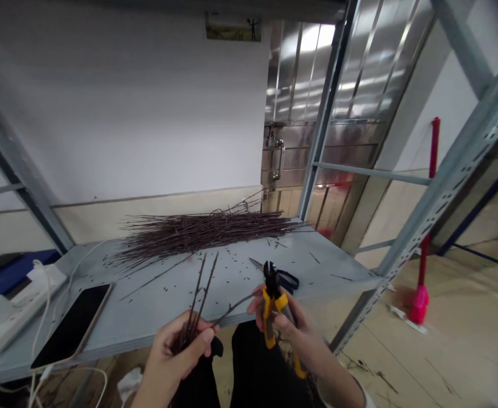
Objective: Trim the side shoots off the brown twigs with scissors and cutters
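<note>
Twigs point(197, 292): a few thin brown pieces are held in a bunch, with their tips pointed up, toward the back edge of the desk point(147, 306)
Left hand point(176, 348): its fingers and thumb are closed around the twigs, at the front edge of the desk
Single twig point(233, 307): it is held slantwise between the two hands; its lower end is near the left thumb, its upper end is at the right fingertips
Right hand point(298, 326): it is wrapped around the pliers, just before the front edge
Pliers point(267, 309): the yellow-and-grey handles are gripped, and the black head is pointed toward the back edge
Bundle point(206, 232): many brown twigs are laid lengthwise along the back edge
Scissors point(256, 263): they are laid between bundle and front edge, partly covered by the pliers
Small bits: dark pieces are scattered over the desk top
Phone point(72, 326): it is placed near the front edge, toward the left
Power strip point(19, 309): it is placed at the left edge, beside the phone
</note>
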`<state>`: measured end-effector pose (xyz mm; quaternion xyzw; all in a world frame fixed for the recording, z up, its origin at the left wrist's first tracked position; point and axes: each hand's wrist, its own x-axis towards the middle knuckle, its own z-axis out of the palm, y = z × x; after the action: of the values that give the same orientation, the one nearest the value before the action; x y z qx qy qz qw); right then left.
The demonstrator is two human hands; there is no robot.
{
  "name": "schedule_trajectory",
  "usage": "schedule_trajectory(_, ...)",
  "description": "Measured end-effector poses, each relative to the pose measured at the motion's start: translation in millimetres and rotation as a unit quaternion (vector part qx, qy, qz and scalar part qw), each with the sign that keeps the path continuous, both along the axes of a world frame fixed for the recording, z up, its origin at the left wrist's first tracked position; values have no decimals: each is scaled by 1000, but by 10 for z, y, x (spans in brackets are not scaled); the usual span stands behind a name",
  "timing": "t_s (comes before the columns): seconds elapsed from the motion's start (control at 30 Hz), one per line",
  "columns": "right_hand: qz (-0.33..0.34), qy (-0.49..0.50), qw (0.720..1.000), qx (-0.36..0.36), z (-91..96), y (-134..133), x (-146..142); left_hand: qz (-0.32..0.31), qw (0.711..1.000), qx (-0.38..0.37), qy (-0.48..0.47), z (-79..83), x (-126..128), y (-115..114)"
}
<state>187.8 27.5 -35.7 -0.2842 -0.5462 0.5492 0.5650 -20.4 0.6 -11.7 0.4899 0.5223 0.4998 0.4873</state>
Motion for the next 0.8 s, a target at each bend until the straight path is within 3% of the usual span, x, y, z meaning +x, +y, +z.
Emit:
schedule_trajectory(0.3, -3, -61, 998, -33, 166, -105, 251, 53, 996, 60, 49, -1, 96, -43)
schedule_trajectory(0.5, -6, -99, 995, -2, 231, -152, 289, 28, 994, 78, 78, -10, 74, -29)
schedule_trajectory(0.67, -17, -120, 993, 9, 242, -165, 296, 63, 993, 82, 64, 18, 102, -51)
schedule_trajectory(0.8, -20, -156, 987, 29, 256, -151, 313, 26, 992, 87, 91, -19, 53, -32)
